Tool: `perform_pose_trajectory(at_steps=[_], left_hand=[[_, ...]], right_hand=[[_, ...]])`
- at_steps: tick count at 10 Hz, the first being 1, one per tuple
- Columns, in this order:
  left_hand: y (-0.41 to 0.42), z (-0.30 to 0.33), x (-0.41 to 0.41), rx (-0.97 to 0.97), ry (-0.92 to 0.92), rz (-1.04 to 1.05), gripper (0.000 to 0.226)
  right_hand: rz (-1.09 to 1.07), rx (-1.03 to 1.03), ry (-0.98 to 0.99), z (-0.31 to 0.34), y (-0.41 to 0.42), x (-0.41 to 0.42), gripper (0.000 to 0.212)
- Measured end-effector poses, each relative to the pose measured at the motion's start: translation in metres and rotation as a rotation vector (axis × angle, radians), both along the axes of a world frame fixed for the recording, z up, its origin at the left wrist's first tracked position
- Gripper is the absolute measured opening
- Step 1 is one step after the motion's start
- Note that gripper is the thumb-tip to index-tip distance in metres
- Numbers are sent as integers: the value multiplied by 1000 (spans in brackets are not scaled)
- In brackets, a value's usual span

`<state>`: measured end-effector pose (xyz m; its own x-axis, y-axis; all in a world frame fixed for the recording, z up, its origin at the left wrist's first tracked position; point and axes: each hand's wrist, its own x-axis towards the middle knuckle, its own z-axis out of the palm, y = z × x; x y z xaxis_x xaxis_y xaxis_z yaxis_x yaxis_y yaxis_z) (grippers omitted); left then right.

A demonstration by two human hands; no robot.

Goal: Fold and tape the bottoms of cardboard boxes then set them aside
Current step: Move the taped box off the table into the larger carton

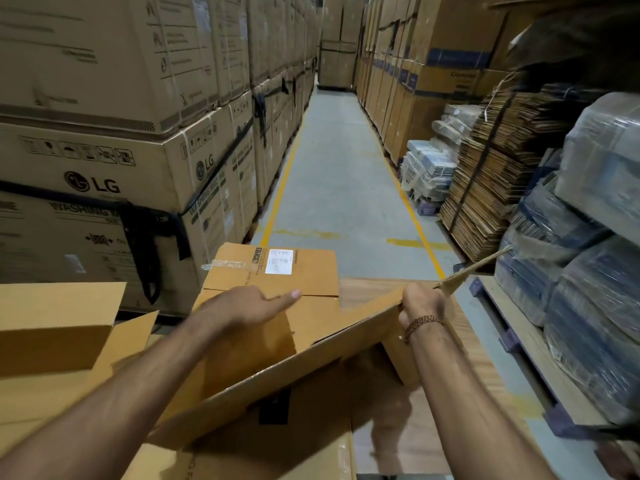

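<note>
A brown cardboard box (277, 372) lies tilted in front of me, its flaps spread apart. My right hand (420, 306) grips the upper right edge of the box, where a flap (474, 268) sticks out to the right. My left hand (249, 303) reaches over the box with its fingers stretched out, near the far flap (298, 275) that carries a white label and a strip of clear tape. I see no tape dispenser.
Another open box (55, 327) stands at the left. Tall stacks of LG cartons (104, 168) line the left side. Bundles of flat cardboard (485, 188) and wrapped goods (595, 271) fill the right. A grey aisle floor (332, 174) with yellow lines runs ahead.
</note>
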<state>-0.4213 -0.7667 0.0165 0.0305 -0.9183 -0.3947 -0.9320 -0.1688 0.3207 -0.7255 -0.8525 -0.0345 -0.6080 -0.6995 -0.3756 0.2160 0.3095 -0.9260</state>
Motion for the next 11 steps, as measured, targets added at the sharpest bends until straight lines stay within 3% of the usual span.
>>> perform_pose_trajectory(at_steps=[1,2,3,4,5,6,7,8,9,10,11], left_hand=[[19,23,-44,-46,31,-121,113],[32,30,-77,-238,-186,-185,67],[39,33,-97,-448,-261,-230,13],[45,44,-104,-604,-289,-231,14],[49,71,-109,-725,-303,-164,5],[53,103,-120,-771,-267,-89,16],[58,136,-129,-839,-252,16,22],[58,164,-130,-932,-168,123,25],[58,182,-120,-946,20,234,28],[57,186,-103,-912,211,308,29],[61,177,-88,-832,399,370,28]], right_hand=[[170,53,7,24,-1,-1,19],[235,51,-9,47,-1,7,20],[208,-14,-11,63,-2,12,26],[24,-153,28,74,-16,20,30],[75,-308,62,86,-2,20,61],[130,-298,135,66,10,6,102],[228,-87,97,28,29,-6,132],[319,82,22,-4,55,-25,121],[514,105,-273,-34,67,-50,133],[579,83,-508,-52,69,-64,118],[616,-23,-692,-49,73,-70,83]])
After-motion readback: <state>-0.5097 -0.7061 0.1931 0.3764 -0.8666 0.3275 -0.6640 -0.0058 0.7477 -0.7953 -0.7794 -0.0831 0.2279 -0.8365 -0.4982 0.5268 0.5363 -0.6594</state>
